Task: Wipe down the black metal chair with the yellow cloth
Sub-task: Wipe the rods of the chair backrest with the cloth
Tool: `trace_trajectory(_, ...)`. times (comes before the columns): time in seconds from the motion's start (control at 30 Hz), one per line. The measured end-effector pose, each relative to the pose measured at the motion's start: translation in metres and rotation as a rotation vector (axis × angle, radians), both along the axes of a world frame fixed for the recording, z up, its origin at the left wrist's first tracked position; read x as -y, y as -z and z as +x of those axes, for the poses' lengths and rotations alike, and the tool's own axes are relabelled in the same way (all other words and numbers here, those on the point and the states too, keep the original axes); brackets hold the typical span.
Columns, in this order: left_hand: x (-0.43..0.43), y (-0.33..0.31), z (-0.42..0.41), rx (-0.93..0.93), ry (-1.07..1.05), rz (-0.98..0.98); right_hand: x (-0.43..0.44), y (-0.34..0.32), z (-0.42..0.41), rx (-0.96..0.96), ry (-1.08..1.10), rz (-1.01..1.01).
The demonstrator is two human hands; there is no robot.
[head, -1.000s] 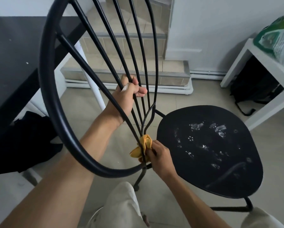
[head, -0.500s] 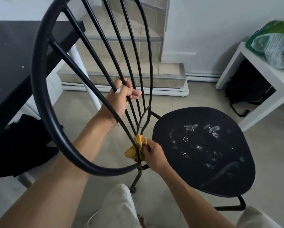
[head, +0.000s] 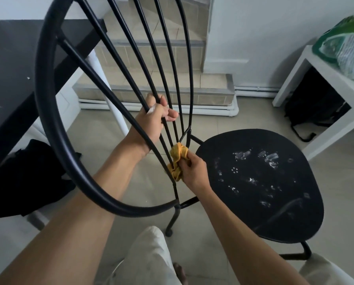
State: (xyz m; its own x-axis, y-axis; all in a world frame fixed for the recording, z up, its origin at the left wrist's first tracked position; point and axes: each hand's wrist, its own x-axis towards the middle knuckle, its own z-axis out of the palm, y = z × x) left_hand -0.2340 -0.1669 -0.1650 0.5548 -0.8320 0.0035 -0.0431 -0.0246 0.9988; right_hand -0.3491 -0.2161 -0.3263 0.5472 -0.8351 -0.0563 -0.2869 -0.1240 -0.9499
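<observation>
Cloth (head: 177, 161) bunched in right hand (head: 192, 171) against chair (head: 260, 182) rods, left hand (head: 153, 122) gripping rods above

A dark tabletop (head: 9, 64) stood at left, a black bag (head: 26, 177) beneath it. Tiled steps (head: 151, 83) rose behind. A white side table (head: 324, 64) at right bore a green package (head: 344, 52).

Left hand (head: 154, 122) grips the black chair's (head: 260, 182) spindles; right hand (head: 193, 171) presses yellow cloth (head: 177, 159) against them.
</observation>
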Motion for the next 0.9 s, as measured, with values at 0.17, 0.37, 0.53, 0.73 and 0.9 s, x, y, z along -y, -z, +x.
trace_trajectory(0.17, 0.0, 0.0, 0.0, 0.037, 0.004, 0.009, 0.002, 0.002, 0.0, -0.023, -0.054, -0.119)
trace_trajectory(0.37, 0.001, 0.001, -0.002, 0.015, 0.001, 0.002, 0.015, -0.002, 0.0, -0.205, -0.314, -0.491)
trace_trajectory(0.53, 0.0, 0.0, -0.001, 0.006, 0.0, 0.031, 0.03, -0.033, 0.012, -0.56, -0.431, -0.511)
trace_trajectory(0.73, -0.001, 0.0, -0.001, -0.007, 0.001, 0.007, 0.056, -0.036, -0.01, -0.391, -0.097, -0.252)
trace_trajectory(0.9, -0.001, 0.0, -0.001, -0.002, -0.02, 0.03, 0.045, -0.024, 0.032, -0.277, -0.182, -0.374)
